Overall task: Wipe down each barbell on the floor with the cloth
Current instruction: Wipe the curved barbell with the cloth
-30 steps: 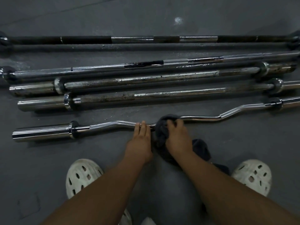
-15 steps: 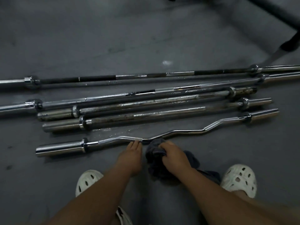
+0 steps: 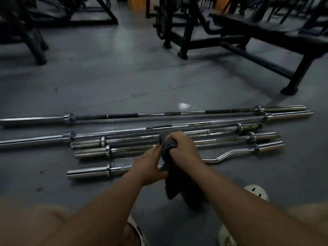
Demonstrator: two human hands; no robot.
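Several barbells lie side by side on the grey floor. Nearest me is the chrome curl bar (image 3: 230,153), its bent shaft partly hidden behind my arms. Two rusty short bars (image 3: 134,139) lie just beyond it, then two long bars (image 3: 159,115). My right hand (image 3: 182,148) grips a bunched dark grey cloth (image 3: 168,144) lifted above the bars, and the cloth's tail hangs down toward the floor. My left hand (image 3: 149,166) is beside the hanging cloth, with its fingers against the fabric. How firmly it holds is unclear.
Black gym machine frames (image 3: 230,41) and a bench stand on the floor beyond the bars, to the right and far left. My white perforated shoes (image 3: 257,192) are near the bottom, on either side of the cloth's tail. Bare grey floor lies between the bars and the machines.
Both hands have come up off the curl bar with the cloth. The view has tilted up and back, so the bars look smaller and the gym machines appear.
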